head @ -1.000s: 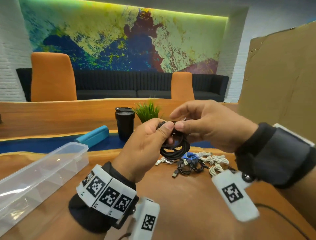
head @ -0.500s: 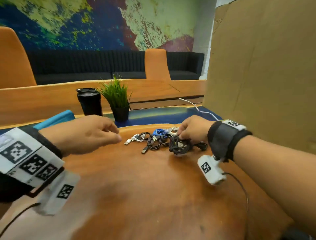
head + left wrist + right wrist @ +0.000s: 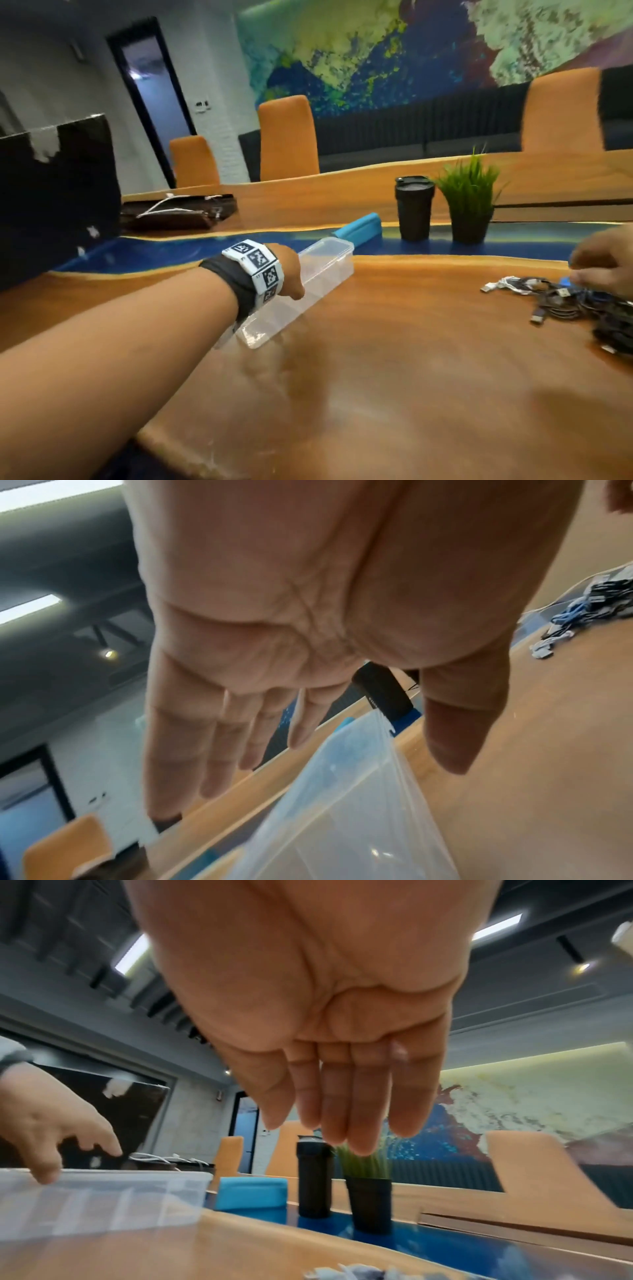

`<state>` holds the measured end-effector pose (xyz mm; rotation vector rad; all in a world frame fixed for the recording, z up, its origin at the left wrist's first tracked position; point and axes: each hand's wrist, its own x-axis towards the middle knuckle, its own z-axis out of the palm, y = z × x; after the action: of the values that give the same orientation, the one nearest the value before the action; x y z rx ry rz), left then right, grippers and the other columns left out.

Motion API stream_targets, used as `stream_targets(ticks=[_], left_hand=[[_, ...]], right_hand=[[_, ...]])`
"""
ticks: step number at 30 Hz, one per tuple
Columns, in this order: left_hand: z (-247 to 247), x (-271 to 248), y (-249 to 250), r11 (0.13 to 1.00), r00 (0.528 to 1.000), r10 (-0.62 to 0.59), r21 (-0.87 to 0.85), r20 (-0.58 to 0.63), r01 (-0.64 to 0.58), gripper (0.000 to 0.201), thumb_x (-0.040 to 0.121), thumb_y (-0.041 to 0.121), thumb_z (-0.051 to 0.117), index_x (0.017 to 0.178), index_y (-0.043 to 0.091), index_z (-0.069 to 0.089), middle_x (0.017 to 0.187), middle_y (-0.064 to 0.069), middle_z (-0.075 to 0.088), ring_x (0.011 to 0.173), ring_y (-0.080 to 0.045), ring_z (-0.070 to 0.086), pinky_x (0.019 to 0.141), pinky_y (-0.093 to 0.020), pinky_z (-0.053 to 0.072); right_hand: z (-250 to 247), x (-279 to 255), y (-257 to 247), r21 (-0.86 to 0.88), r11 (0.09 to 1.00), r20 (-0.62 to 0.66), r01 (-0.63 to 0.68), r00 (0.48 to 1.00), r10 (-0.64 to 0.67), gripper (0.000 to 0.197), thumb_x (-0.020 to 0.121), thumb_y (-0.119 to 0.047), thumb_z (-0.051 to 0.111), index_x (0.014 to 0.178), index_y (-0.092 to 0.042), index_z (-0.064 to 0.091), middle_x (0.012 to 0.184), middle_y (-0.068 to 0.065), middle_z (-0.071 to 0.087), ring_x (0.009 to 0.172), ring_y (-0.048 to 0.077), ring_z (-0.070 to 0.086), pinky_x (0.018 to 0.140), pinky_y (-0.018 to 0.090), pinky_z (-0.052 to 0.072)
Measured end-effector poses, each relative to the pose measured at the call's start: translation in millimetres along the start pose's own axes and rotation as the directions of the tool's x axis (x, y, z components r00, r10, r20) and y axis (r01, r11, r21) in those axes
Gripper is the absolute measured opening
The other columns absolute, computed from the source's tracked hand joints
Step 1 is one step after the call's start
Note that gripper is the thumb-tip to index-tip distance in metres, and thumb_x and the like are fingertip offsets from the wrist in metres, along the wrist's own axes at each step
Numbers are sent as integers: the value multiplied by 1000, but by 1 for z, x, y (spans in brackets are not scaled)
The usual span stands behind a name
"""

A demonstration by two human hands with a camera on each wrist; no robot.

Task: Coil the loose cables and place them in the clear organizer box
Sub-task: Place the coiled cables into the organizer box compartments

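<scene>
The clear organizer box (image 3: 327, 270) lies open on the wooden table (image 3: 394, 359), left of centre, with its compartments showing empty. My left hand (image 3: 293, 274) reaches over its near half with fingers (image 3: 219, 750) spread; in the right wrist view its thumb (image 3: 44, 1173) touches the box rim (image 3: 137, 1176). A pile of loose cables (image 3: 555, 299) lies at the right, with a coiled black cable (image 3: 616, 330) at its near edge. My right hand (image 3: 603, 269) hovers just above the pile, fingers (image 3: 342, 1118) straight and empty.
A black tumbler (image 3: 414, 209), a potted plant (image 3: 469, 202) and a blue case (image 3: 359, 229) stand behind the box on the blue strip. A dark tray with white cables (image 3: 178, 212) and a dark screen (image 3: 58, 192) are far left. Orange chairs line the far side.
The black coil that both hands held has been set down on the pile and released. My left hand has swung left to the box, and my view has turned left with it.
</scene>
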<state>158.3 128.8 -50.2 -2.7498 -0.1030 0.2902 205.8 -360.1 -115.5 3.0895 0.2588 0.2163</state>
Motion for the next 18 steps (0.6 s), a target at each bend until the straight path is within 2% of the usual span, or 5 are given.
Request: stream_targets(ticks=[4,8,11,15,18], left_hand=[[11,-6,-6,998,998,13,58,54,-16,40,77,49,74,103,19,70,98,0,70,89,-22,66,80,-32,55],[14,-17,-4,985,997,71,160,-16,-68,37,79,34,71,112,21,64,95,-1,67,84,-24,65,76,-35,58],[19,-23,5,973,978,192,148,-76,-179,47,90,23,61,135,24,49,113,0,64,98,-24,63,63,-28,47],[21,-31,34,903,897,414,-58,-154,-427,75,88,4,59,150,35,32,147,8,50,128,-20,53,104,-34,47],[13,-39,68,810,804,552,-87,-222,-580,80,86,-4,57,150,37,33,155,14,39,139,-15,42,113,-30,35]], right_hand=[[-79,-62,-132,71,995,70,72,995,-77,8,79,-55,68,78,-50,62,69,-28,59,67,-7,55,59,15,39],[-81,-70,-154,167,970,170,178,964,-206,8,85,-52,64,91,-47,63,81,-24,65,78,-3,62,75,19,51],[-79,-75,-160,147,973,172,177,964,-201,19,88,-51,63,104,-41,67,92,-20,65,86,1,62,84,27,54],[-77,-82,-164,147,976,183,160,965,-186,27,90,-43,64,117,-36,66,106,-16,66,96,4,61,91,30,53],[-69,-89,-161,66,985,160,161,972,-170,40,88,-46,66,127,-37,58,121,-13,58,106,11,55,92,32,49]])
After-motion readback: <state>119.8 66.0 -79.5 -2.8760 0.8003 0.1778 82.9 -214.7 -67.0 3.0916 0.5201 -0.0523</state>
